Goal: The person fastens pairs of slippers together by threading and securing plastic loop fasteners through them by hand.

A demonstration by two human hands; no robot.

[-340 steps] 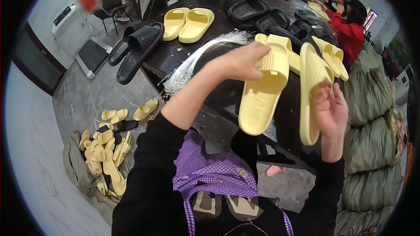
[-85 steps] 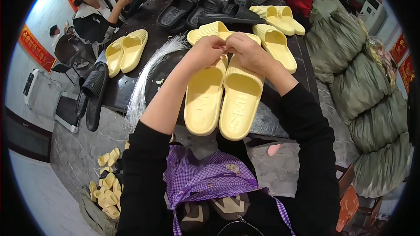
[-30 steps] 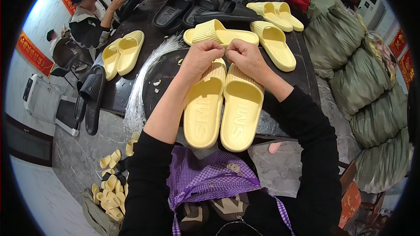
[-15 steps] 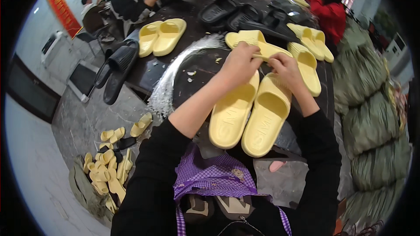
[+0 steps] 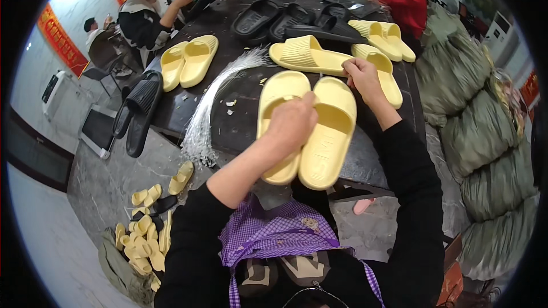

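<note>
Two pale yellow slippers (image 5: 328, 137) lie side by side, soles down, on the dark table (image 5: 240, 125), their heels past its near edge. My left hand (image 5: 291, 122) is closed over their straps and presses the two together. My right hand (image 5: 362, 80) has come off them; it hovers with curled fingers just beyond the right slipper's toe, close to an overturned yellow slipper with a ribbed sole (image 5: 305, 56) and another yellow slipper (image 5: 382, 74). Nothing shows in its fingers.
A bundle of clear plastic strands (image 5: 220, 100) lies left of the pair. Further yellow slippers (image 5: 188, 60) and black ones (image 5: 268, 17) cover the table; black slippers (image 5: 137, 111) hang off its left edge. Green sacks (image 5: 474, 120) are stacked at right. Other people sit at the back. Yellow offcuts (image 5: 145, 234) litter the floor.
My left hand slid from the toe end down onto the straps and took hold of the pair. My right hand let go and moved off to the right.
</note>
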